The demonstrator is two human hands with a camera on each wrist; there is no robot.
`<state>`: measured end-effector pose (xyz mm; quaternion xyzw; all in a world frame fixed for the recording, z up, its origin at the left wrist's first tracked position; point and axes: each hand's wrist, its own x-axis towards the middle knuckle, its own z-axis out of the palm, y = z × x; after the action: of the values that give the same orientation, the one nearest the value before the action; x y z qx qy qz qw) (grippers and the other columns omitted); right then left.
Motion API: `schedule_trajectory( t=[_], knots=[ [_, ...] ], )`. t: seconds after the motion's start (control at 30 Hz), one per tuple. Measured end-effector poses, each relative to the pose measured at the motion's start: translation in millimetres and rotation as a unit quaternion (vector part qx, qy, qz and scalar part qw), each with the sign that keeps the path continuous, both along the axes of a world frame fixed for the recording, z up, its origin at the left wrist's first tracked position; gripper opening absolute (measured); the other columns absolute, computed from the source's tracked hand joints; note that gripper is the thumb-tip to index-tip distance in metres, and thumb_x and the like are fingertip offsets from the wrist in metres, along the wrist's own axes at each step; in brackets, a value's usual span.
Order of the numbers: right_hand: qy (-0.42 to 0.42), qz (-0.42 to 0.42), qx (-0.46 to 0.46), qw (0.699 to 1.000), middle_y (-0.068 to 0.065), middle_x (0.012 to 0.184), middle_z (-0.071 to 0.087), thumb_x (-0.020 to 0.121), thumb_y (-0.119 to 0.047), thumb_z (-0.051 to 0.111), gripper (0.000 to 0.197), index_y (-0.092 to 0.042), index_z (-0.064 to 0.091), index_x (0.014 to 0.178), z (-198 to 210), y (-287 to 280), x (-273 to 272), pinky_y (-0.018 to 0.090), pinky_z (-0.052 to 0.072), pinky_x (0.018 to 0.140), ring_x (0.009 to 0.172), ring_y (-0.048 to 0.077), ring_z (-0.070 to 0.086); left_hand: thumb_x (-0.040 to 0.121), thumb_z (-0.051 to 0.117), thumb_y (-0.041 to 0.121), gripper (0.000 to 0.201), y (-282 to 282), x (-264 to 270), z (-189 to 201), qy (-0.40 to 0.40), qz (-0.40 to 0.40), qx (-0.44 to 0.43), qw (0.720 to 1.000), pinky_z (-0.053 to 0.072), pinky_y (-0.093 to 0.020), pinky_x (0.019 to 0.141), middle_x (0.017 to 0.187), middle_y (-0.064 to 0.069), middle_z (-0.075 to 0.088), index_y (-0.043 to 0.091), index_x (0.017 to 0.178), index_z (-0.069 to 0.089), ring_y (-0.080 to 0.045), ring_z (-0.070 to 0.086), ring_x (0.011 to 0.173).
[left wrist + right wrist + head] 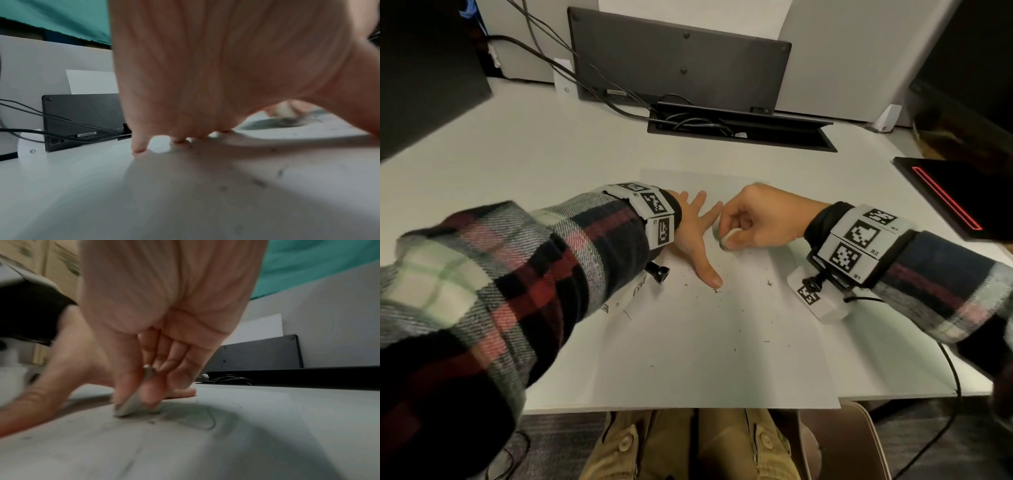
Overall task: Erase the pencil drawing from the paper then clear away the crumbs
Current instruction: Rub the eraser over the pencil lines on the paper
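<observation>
One white paper (709, 342) sheet flat on worktop (517, 154), dark crumbs (717, 291) scattered, left hand (693, 240) spread pressing paper, right hand (756, 219) pinching rounded white eraser (729, 238), faint pencil drawing (205, 417) beside it.

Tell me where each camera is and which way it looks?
Head: up high, looking down at the paper, both sleeves, left hand, right hand.
Left wrist: low, looking along spread fingers pressing the paper.
Right wrist: low, looking along fingers pinching the eraser.
All three share the black panel.

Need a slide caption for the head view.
Right hand rubs eraser on paper; left hand pins the sheet, crumbs scattered.
</observation>
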<state>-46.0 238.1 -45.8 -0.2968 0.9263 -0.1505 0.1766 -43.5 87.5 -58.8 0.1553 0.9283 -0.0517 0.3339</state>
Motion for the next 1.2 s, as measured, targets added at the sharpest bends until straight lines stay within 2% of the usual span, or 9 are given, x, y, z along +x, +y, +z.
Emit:
schedule_trajectory(
  t=[0.1, 0.23, 0.43, 0.53, 0.67, 0.77, 0.97, 1.1, 1.2],
  knots=[
    [-0.05, -0.003, -0.026, 0.998, 0.003, 0.069, 0.068, 0.079, -0.018, 0.073, 0.009, -0.013, 0.07, 0.086, 1.0, 6.1, 2.5, 0.014, 0.047, 0.059, 0.049, 0.002, 0.055, 0.052, 0.062, 0.08, 0.134, -1.9, 0.6, 0.6, 0.002, -0.001, 0.001, 1.0, -0.006, -0.05, 0.113, 0.15, 0.0, -0.035, 0.036, 0.14, -0.028, -0.026, -0.025, 0.14],
    [-0.001, -0.071, -0.101, 0.992, 0.002, 0.076, 0.067, 0.079, -0.016, 0.072, 0.009, -0.014, 0.069, 0.088, 4.2, 16.7, -17.2, 0.01, 0.047, 0.06, 0.05, 0.0, 0.057, 0.062, 0.058, 0.077, 0.123, -4.5, 1.7, 3.4, 0.005, -0.009, 0.013, 1.0, -0.005, -0.049, 0.113, 0.15, 0.003, -0.033, 0.036, 0.14, -0.028, -0.024, -0.024, 0.141],
    [-0.018, -0.034, -0.044, 0.998, 0.002, 0.08, 0.069, 0.078, -0.023, 0.073, 0.01, -0.026, 0.07, 0.087, 1.0, 9.7, -17.8, 0.013, 0.043, 0.065, 0.057, -0.003, 0.053, 0.069, 0.052, 0.076, 0.113, -8.4, -0.7, 2.7, -0.003, -0.005, 0.035, 0.999, -0.004, -0.049, 0.114, 0.151, 0.006, -0.031, 0.037, 0.142, -0.025, -0.021, -0.023, 0.141],
    [-0.036, -0.035, -0.06, 0.997, 0.003, 0.077, 0.071, 0.077, -0.023, 0.074, 0.008, -0.026, 0.071, 0.084, 3.7, 9.6, -16.2, 0.02, 0.046, 0.068, 0.061, 0.003, 0.056, 0.072, 0.048, 0.076, 0.108, -9.0, -1.1, 2.4, 0.0, -0.006, 0.04, 0.999, -0.004, -0.049, 0.114, 0.152, 0.005, -0.03, 0.037, 0.142, -0.024, -0.022, -0.022, 0.142],
    [-0.049, -0.018, -0.056, 0.997, 0.017, 0.085, 0.07, 0.074, -0.02, 0.076, 0.011, -0.022, 0.073, 0.084, 4.2, 12.8, -12.0, 0.038, 0.05, 0.077, 0.076, 0.031, 0.061, 0.073, 0.049, 0.074, 0.108, -8.8, -0.5, 3.6, -0.002, -0.006, 0.042, 0.999, -0.004, -0.048, 0.114, 0.152, 0.005, -0.03, 0.037, 0.142, -0.024, -0.022, -0.022, 0.142],
    [-0.002, -0.012, -0.049, 0.999, 0.016, 0.088, 0.068, 0.072, -0.011, 0.076, 0.015, -0.023, 0.073, 0.08, 3.8, 10.0, -13.6, 0.042, 0.05, 0.079, 0.077, 0.029, 0.059, 0.07, 0.055, 0.073, 0.112, -9.0, -0.4, 4.6, -0.006, -0.007, 0.044, 0.999, -0.005, -0.048, 0.114, 0.151, 0.005, -0.031, 0.039, 0.141, -0.024, -0.022, -0.024, 0.141],
    [-0.054, 0.01, -0.038, 0.998, 0.008, 0.082, 0.069, 0.068, -0.014, 0.08, 0.013, -0.024, 0.074, 0.075, 4.3, 4.9, -5.8, 0.029, 0.047, 0.071, 0.071, 0.021, 0.056, 0.068, 0.057, 0.073, 0.115, -9.3, -1.4, 3.8, -0.011, -0.003, 0.047, 0.999, -0.005, -0.049, 0.114, 0.151, 0.005, -0.032, 0.04, 0.141, -0.024, -0.022, -0.026, 0.14],
    [0.004, -0.007, -0.048, 0.999, 0.013, 0.081, 0.07, 0.071, -0.012, 0.076, 0.01, -0.021, 0.075, 0.076, 4.2, -0.2, -15.0, 0.026, 0.046, 0.066, 0.069, 0.022, 0.057, 0.066, 0.058, 0.074, 0.117, -8.6, -2.0, 3.8, -0.009, -0.003, 0.04, 0.999, -0.004, -0.048, 0.114, 0.151, 0.005, -0.032, 0.039, 0.141, -0.024, -0.022, -0.026, 0.14],
    [-0.039, -0.004, -0.045, 0.998, 0.013, 0.079, 0.07, 0.071, -0.013, 0.076, 0.012, -0.024, 0.074, 0.074, 3.8, 3.5, -10.7, 0.025, 0.045, 0.066, 0.063, 0.012, 0.052, 0.066, 0.058, 0.074, 0.117, -8.3, -1.7, 4.1, -0.007, -0.003, 0.04, 0.999, -0.005, -0.048, 0.114, 0.151, 0.005, -0.032, 0.039, 0.141, -0.024, -0.022, -0.025, 0.141]
  ],
)
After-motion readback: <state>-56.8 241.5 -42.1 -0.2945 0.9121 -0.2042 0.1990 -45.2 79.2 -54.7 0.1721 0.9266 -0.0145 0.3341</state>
